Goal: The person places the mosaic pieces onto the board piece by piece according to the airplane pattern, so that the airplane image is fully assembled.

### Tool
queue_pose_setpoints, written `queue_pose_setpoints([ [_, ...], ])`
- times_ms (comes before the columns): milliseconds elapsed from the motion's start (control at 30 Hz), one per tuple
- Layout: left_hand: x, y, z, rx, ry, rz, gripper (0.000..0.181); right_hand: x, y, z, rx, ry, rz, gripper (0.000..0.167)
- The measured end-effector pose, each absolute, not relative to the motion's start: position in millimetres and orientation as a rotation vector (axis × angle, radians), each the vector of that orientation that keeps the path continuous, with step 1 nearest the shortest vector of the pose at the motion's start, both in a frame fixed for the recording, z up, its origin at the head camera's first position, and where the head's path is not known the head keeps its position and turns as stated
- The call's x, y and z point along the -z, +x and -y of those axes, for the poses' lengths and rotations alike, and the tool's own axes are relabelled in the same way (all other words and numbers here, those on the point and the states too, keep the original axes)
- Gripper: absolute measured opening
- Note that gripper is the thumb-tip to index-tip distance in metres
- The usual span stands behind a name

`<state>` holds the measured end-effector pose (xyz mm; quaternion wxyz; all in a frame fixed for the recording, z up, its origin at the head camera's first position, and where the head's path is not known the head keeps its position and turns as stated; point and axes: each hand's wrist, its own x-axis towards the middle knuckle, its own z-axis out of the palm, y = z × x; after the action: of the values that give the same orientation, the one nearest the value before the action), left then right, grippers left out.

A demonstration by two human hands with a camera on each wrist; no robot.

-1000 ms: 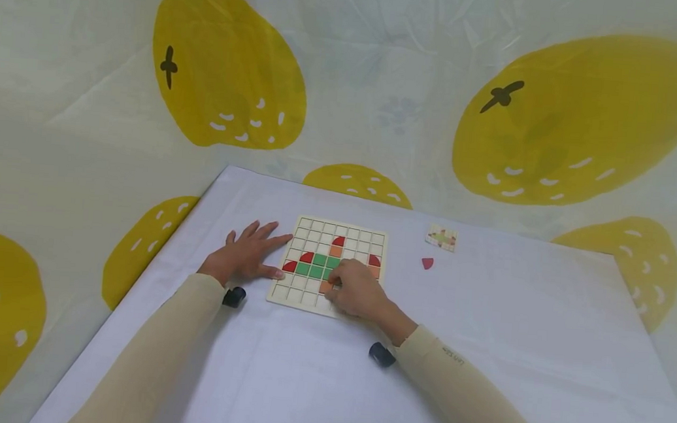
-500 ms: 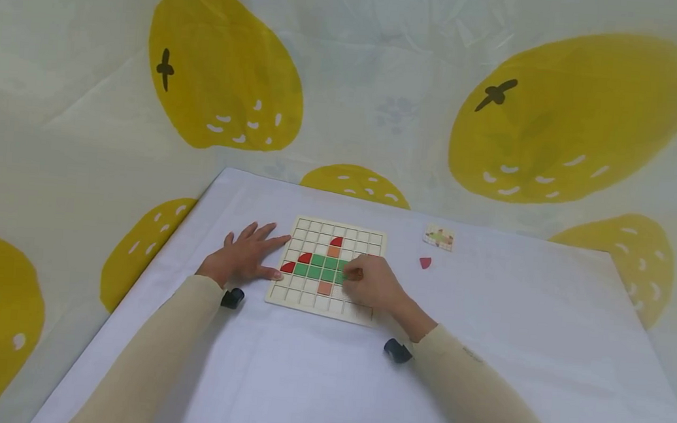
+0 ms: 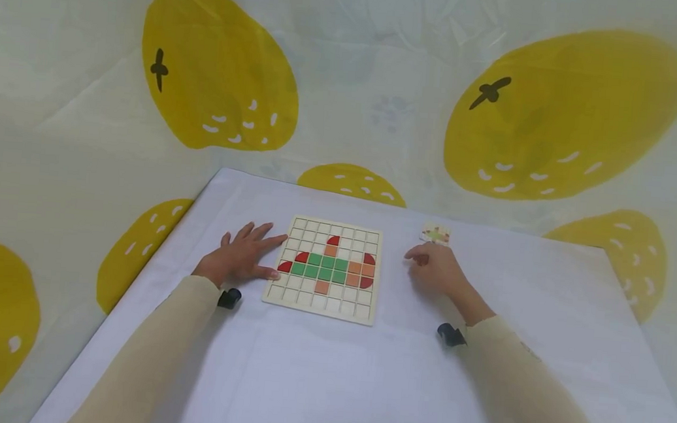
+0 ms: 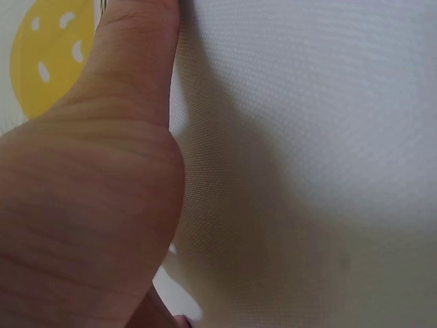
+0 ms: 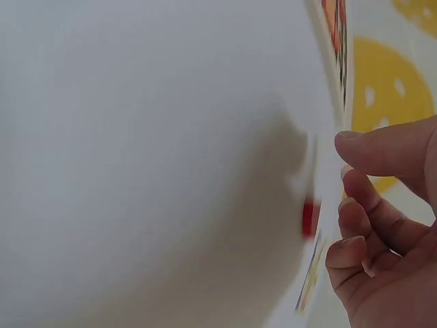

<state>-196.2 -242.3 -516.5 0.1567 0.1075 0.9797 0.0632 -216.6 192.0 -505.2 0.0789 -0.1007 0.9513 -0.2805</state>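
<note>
A square wooden grid board [image 3: 300, 297] lies on the white cloth, holding green square tiles [image 3: 325, 267], orange squares and red quarter-round pieces. My left hand [image 3: 238, 257] rests with fingers spread, its thumb and a fingertip at the board's left edge. To the right of the board hovers my right hand [image 3: 437, 271], fingers loosely bent and nothing between them. In the right wrist view, a loose red piece [image 5: 310, 217] lies on the cloth beyond the bent fingers [image 5: 355, 222], apart from them; in the head view this hand hides it.
A small pattern card [image 3: 435, 233] lies just beyond my right hand. White cloth covers the table [image 3: 303, 379]. A curtain with large yellow fruit prints [image 3: 224, 72] hangs behind and at the left.
My right hand has left the board's right side and moved right, over the loose red piece. Orange and red pieces it covered on the board now show. The left hand stays put.
</note>
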Motion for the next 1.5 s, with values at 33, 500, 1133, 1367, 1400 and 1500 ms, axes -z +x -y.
queue_pose_setpoints([
  [33,516,-196,242,-0.182,0.307,-2.805,0.095,505,-220,-200,0.839,-0.295,-2.847,0.025],
  [500,517,-197,240,-0.195,0.316,-2.81,0.095,512,-245,-240,0.839,-0.428,-2.806,0.04],
  [1133,515,-198,241,-0.17,0.305,-2.794,0.095,514,-248,-239,0.776,-0.413,-2.772,0.027],
  [1367,515,-197,242,-0.178,0.299,-2.793,0.095,516,-247,-241,0.776,-0.473,-2.791,0.016],
  [1400,515,-197,242,-0.177,0.299,-2.794,0.095,516,-246,-240,0.783,-0.479,-2.79,0.016],
  [1500,515,-197,242,-0.173,0.301,-2.794,0.095,516,-245,-240,0.776,-0.438,-2.765,0.019],
])
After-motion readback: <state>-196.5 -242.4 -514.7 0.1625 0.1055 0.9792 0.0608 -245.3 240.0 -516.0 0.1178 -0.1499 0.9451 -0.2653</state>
